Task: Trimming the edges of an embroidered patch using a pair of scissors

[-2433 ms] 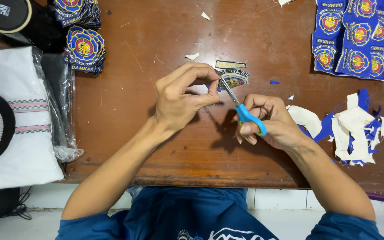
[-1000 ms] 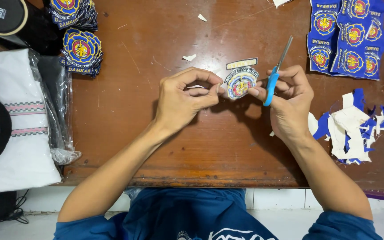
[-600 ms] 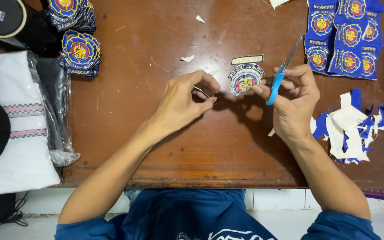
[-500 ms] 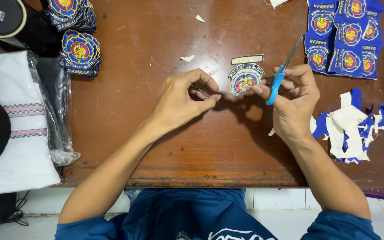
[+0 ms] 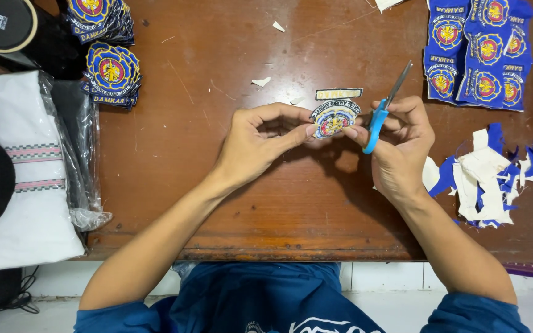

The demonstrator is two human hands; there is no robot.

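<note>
patch (image 5: pixel 334 117) between hands, scraps (image 5: pixel 488 176) right

A worn reddish-brown wooden table (image 5: pixel 205 185) fills most of the frame, its scratched top evenly lit. Along the bottom edge, pale floor tiles (image 5: pixel 377 277) show beneath the table's front.

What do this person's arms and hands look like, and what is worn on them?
Both forearms are bare from the upper arm down. Short blue sleeves show at the bottom edge, part of a blue shirt with some white print. The left hand and right hand are ungloved; no rings, watch or bracelets are visible.
</note>
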